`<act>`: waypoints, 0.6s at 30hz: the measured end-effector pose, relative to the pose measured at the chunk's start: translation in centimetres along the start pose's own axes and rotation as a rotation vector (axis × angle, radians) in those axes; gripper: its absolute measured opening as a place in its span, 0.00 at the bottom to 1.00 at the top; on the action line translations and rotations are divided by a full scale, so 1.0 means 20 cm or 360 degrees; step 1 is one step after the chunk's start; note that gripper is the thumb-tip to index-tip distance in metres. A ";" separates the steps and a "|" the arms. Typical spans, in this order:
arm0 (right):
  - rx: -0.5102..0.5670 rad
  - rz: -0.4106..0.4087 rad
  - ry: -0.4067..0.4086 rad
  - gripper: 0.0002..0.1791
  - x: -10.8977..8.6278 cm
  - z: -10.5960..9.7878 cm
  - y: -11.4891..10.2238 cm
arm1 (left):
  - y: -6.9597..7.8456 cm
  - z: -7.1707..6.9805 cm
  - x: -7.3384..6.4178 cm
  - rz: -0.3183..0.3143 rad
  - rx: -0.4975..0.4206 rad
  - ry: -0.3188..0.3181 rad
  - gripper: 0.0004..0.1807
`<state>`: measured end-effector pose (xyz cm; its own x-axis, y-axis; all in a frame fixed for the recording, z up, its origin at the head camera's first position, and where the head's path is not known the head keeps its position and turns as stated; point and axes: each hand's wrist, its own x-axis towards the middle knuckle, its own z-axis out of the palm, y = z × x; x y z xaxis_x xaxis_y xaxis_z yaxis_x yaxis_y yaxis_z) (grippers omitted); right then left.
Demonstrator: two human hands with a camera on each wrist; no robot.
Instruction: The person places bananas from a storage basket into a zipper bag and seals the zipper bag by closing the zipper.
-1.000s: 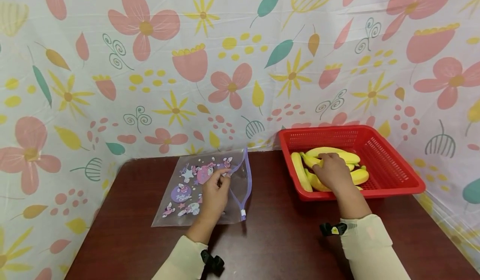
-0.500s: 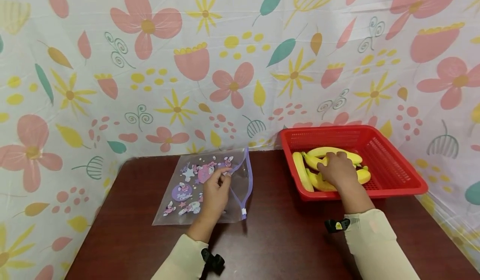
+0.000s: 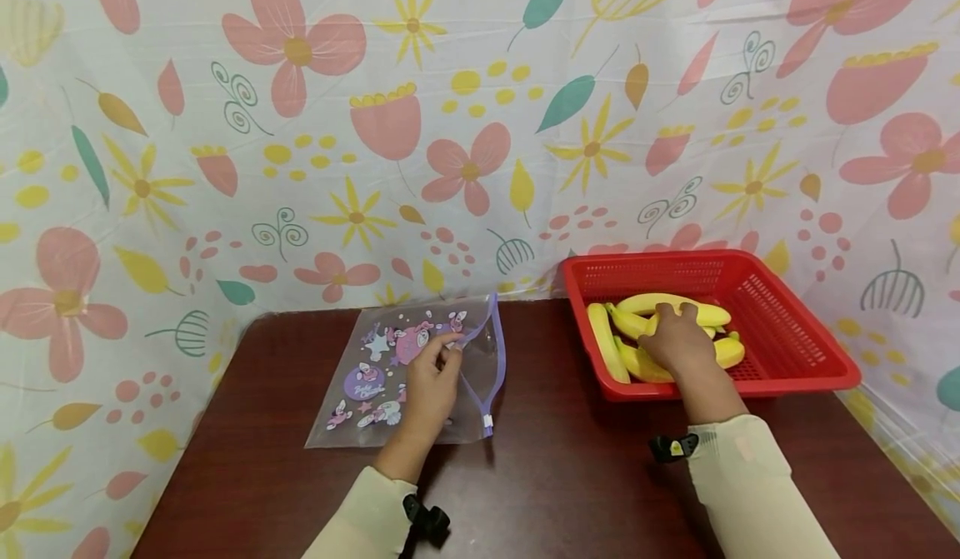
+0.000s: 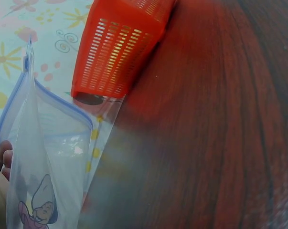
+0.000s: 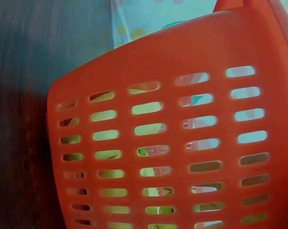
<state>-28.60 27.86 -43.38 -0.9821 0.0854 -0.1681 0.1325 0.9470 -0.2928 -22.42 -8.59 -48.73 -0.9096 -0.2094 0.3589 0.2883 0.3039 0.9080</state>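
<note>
A clear zip bag (image 3: 360,413) with pink and purple cartoon prints and a purple slider edge lies on the table. Its mouth gapes towards the right. My left hand (image 3: 432,380) pinches the upper layer near that mouth; in the left wrist view the bag (image 4: 62,157) stands partly raised beside my fingers (image 4: 7,160). Several yellow bananas (image 3: 606,342) lie in the left part of a red plastic basket (image 3: 813,359). Reaching over the near rim, my right hand (image 3: 681,342) has its fingers curled on a banana among them. In the right wrist view the basket wall hides that hand.
The dark red-brown wooden table (image 3: 547,476) runs between bag and basket. Behind it hangs a white cloth (image 3: 480,67) with flower prints. The slotted basket wall (image 5: 182,52) stands between the right wrist and the bananas.
My right hand has shifted slightly to the right over the bananas, along with a small shift of the head view. The left hand keeps its pinch on the bag.
</note>
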 end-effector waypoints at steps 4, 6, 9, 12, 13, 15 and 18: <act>0.0015 -0.0012 -0.0005 0.42 0.01 0.01 0.00 | 0.00 0.00 0.00 -0.0006 0.0008 -0.0003 0.12; 0.0032 -0.0009 -0.0001 0.41 0.01 0.02 0.00 | 0.00 0.00 0.00 -0.0007 0.0011 -0.0003 0.11; 0.0039 0.0004 0.0000 0.40 0.01 0.02 0.00 | 0.00 0.00 0.00 -0.0005 0.0004 -0.0002 0.12; 0.0042 0.0019 0.0008 0.40 0.01 0.02 -0.01 | 0.00 0.00 0.00 -0.0007 -0.0007 -0.0006 0.12; 0.0047 0.0023 0.0013 0.40 0.01 0.02 -0.01 | -0.01 0.00 0.00 -0.0007 -0.0009 -0.0007 0.12; 0.0061 0.0027 0.0023 0.41 0.01 0.02 -0.01 | -0.01 0.00 0.00 -0.0007 -0.0012 -0.0007 0.12; 0.0077 0.0033 0.0041 0.41 0.00 0.01 -0.01 | 0.00 0.00 0.00 -0.0004 -0.0017 -0.0005 0.12</act>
<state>-28.64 27.51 -43.55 -0.9821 0.1133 -0.1508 0.1586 0.9288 -0.3348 -22.40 -8.60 -48.83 -0.9111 -0.2074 0.3562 0.2893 0.2937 0.9111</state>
